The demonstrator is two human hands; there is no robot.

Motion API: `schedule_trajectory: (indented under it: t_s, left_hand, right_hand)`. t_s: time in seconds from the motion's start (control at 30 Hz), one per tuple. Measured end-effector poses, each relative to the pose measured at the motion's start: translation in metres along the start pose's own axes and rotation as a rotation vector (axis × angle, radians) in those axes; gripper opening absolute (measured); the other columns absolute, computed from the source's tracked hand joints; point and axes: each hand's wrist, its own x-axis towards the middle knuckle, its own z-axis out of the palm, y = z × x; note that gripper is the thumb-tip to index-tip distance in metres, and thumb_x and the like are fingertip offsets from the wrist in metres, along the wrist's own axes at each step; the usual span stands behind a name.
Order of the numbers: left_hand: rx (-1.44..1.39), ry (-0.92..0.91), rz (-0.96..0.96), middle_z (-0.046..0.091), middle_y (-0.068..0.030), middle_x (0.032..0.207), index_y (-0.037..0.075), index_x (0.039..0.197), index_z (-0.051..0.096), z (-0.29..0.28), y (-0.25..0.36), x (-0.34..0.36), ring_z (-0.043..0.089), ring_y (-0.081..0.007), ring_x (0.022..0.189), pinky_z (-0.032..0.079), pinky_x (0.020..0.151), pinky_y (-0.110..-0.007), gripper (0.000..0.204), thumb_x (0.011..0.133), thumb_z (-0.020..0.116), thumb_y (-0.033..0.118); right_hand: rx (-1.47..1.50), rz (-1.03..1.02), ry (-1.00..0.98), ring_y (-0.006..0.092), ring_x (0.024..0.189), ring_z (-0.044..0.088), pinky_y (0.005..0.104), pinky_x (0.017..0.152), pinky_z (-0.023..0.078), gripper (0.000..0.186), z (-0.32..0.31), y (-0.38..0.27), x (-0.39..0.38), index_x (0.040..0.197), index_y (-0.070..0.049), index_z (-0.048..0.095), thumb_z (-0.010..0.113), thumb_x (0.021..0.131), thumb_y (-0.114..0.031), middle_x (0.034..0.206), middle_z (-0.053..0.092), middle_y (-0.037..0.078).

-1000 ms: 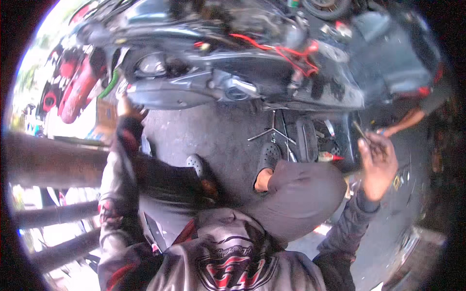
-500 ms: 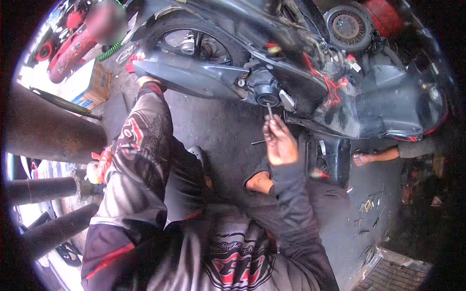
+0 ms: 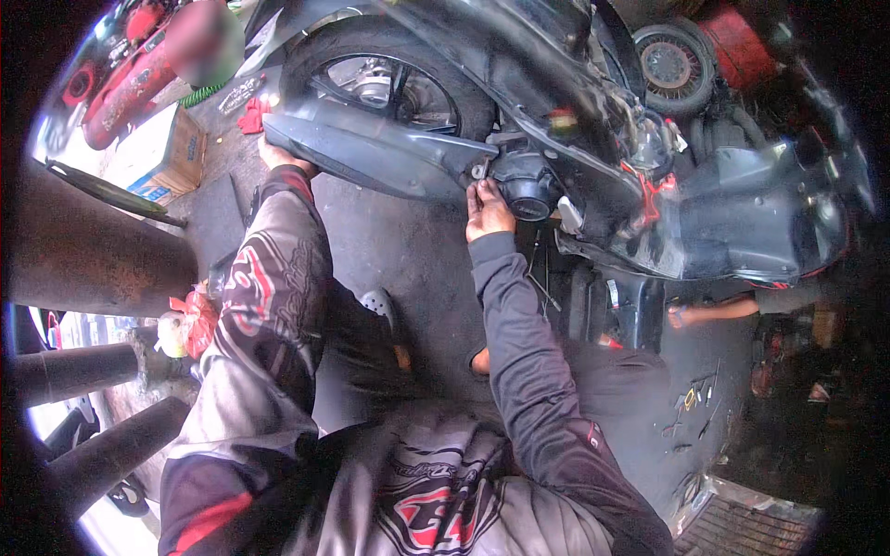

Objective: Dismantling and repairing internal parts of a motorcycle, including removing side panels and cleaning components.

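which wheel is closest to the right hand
The black-spoked wheel behind the long dark cover; the other wheel, brownish at its centre, sits farther from the right hand, at upper right.

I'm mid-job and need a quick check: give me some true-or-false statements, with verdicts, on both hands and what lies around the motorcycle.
1. The left hand is at the left end of the long grey panel. True.
2. The right hand rests on the person's knee. False: its fingertips are up near the panel's right end, by a round metal fitting.
3. The cardboard box sits to the right of both hands. False: it is to their left.
4. A small yellow item lies on the floor at right. True.
5. Both hands wear gloves. False: they are bare.
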Motion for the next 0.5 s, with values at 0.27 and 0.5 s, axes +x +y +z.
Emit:
schedule_trajectory:
  t_s: [0.27, 0.5]
  left_hand:
    - [0.026, 0.016, 0.043, 0.061, -0.0074, 0.123, 0.013, 0.115, 0.064, -0.01, 0.003, 0.043, 0.056, -0.0294, 0.111, 0.036, 0.103, -0.053, 0.051, 0.088, 0.039, 0.05]
    - [0.053, 0.057, 0.031, 0.059, -0.0099, 0.124, 0.01, 0.119, 0.061, -0.014, 0.003, 0.043, 0.056, -0.0307, 0.113, 0.037, 0.103, -0.052, 0.052, 0.089, 0.03, 0.041]
  right_hand:
    - [-0.022, -0.038, 0.067, 0.0204, 0.099, 0.057, 0.0288, 0.089, 0.052, 0.023, 0.012, -0.005, 0.002, 0.114, 0.001, 0.056, 0.056, 0.092, -0.003, 0.107, 0.059, 0.009]
    - [0.234, 0.018, 0.236, 0.0211, 0.098, 0.058, 0.0303, 0.089, 0.054, 0.02, 0.034, 0.001, 0.027, 0.11, 0.006, 0.056, 0.055, 0.093, -0.006, 0.107, 0.059, 0.01]
